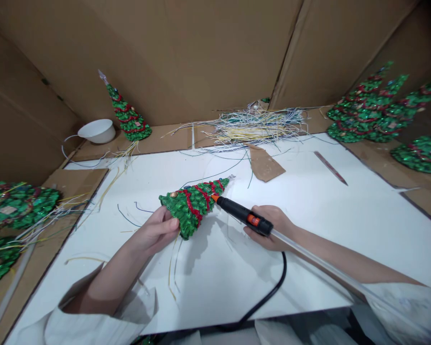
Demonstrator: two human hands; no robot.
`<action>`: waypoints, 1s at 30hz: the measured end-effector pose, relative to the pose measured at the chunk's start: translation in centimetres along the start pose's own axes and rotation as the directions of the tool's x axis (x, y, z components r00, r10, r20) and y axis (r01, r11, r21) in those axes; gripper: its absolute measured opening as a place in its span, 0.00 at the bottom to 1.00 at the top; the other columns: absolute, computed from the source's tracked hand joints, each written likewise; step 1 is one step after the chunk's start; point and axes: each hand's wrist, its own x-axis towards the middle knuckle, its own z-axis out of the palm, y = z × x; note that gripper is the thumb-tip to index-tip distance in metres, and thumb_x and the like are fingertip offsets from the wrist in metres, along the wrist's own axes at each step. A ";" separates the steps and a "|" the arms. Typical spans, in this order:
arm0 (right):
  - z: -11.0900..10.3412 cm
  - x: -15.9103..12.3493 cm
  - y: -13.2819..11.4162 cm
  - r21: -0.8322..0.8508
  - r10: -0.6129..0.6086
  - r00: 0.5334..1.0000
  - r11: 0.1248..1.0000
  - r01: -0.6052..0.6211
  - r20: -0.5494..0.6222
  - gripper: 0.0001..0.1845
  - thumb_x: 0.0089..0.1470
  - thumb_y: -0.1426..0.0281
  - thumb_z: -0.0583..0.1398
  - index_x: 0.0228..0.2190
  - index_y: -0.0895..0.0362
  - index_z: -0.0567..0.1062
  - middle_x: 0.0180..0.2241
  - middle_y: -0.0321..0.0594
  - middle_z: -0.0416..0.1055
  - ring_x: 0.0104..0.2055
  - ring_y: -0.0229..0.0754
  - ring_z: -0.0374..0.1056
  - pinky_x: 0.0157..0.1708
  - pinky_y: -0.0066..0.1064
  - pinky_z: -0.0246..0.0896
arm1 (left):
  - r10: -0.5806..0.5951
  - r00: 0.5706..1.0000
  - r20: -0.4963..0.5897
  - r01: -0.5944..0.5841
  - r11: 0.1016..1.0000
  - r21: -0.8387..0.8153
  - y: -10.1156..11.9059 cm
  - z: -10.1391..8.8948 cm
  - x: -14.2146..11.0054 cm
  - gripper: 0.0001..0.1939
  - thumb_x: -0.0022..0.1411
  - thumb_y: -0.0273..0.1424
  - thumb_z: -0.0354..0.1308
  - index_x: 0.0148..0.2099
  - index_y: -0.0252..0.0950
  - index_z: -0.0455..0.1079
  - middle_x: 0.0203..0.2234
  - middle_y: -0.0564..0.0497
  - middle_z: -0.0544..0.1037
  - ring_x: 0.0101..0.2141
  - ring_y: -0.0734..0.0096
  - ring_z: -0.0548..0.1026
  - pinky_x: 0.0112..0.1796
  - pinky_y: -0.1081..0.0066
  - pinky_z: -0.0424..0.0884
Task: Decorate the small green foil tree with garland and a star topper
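My left hand point(160, 231) grips the base of a small green cone tree point(192, 203) wound with a red garland, held tilted with its tip pointing right. My right hand point(269, 229) is closed around a black glue gun point(242, 214) with an orange switch. Its orange nozzle touches the tree's side near the tip. A clear glue stick runs back from the gun along my right forearm, and a black cable point(271, 292) loops down toward me. Both hands hover over a white sheet point(345, 225).
An upright finished tree point(127, 112) and a white bowl point(96, 130) stand at the back left. Coloured wire strands point(253, 125) lie at the back centre, with a cardboard scrap point(264, 164) and a thin strip point(330, 167). Finished trees are piled at right point(373, 108) and left point(16, 203). Cardboard walls surround.
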 end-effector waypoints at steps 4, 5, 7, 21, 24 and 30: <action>-0.1 0.0 0.0 -0.002 0.003 1.000 1.000 -0.003 0.006 0.11 0.56 0.63 0.52 0.26 0.52 0.54 0.17 0.30 0.56 0.17 0.35 0.54 0.20 0.29 0.48 | 0.005 1.000 0.014 -0.005 1.000 0.006 0.0 0.0 0.0 0.25 0.41 0.37 0.73 0.43 0.33 0.76 0.38 0.41 0.81 0.49 0.48 0.75 0.52 0.56 0.67; -0.1 0.0 -0.1 0.000 0.003 1.000 1.000 -0.003 0.006 0.11 0.56 0.63 0.52 0.26 0.52 0.54 0.17 0.30 0.56 0.17 0.35 0.54 0.20 0.29 0.48 | 0.005 1.000 0.018 -0.005 1.000 0.008 0.0 0.1 0.0 0.25 0.41 0.37 0.73 0.44 0.34 0.76 0.39 0.41 0.81 0.49 0.48 0.75 0.52 0.56 0.67; -0.1 0.0 -0.1 0.005 0.005 1.000 1.000 -0.005 0.002 0.11 0.56 0.64 0.52 0.26 0.52 0.54 0.17 0.29 0.56 0.17 0.35 0.53 0.20 0.28 0.48 | 0.006 1.000 0.020 -0.006 1.000 0.007 0.1 0.2 0.0 0.27 0.41 0.37 0.73 0.45 0.34 0.75 0.40 0.41 0.81 0.50 0.48 0.74 0.52 0.56 0.66; -0.2 -0.1 0.0 -0.013 -0.002 1.000 1.000 0.002 -0.011 0.10 0.56 0.64 0.52 0.26 0.52 0.56 0.18 0.31 0.58 0.17 0.35 0.56 0.20 0.28 0.49 | 0.005 1.000 0.007 -0.005 1.000 0.007 0.0 0.0 0.0 0.27 0.41 0.37 0.73 0.45 0.33 0.76 0.39 0.41 0.81 0.49 0.48 0.75 0.52 0.56 0.68; -0.2 -0.2 0.0 -0.016 0.000 1.000 1.000 0.000 -0.012 0.10 0.56 0.64 0.52 0.26 0.52 0.56 0.17 0.30 0.58 0.17 0.35 0.55 0.20 0.28 0.49 | 0.012 1.000 0.006 -0.012 1.000 0.004 0.0 0.0 0.0 0.27 0.42 0.37 0.73 0.45 0.34 0.76 0.40 0.42 0.81 0.49 0.48 0.75 0.52 0.56 0.68; -0.4 -0.1 -0.1 -0.008 0.012 1.000 1.000 -0.012 0.001 0.10 0.56 0.64 0.52 0.26 0.52 0.56 0.17 0.30 0.57 0.17 0.35 0.54 0.20 0.28 0.49 | 0.015 1.000 0.028 -0.015 1.000 0.009 -0.1 -0.1 -0.1 0.25 0.43 0.37 0.72 0.44 0.33 0.76 0.41 0.41 0.81 0.49 0.48 0.75 0.52 0.55 0.68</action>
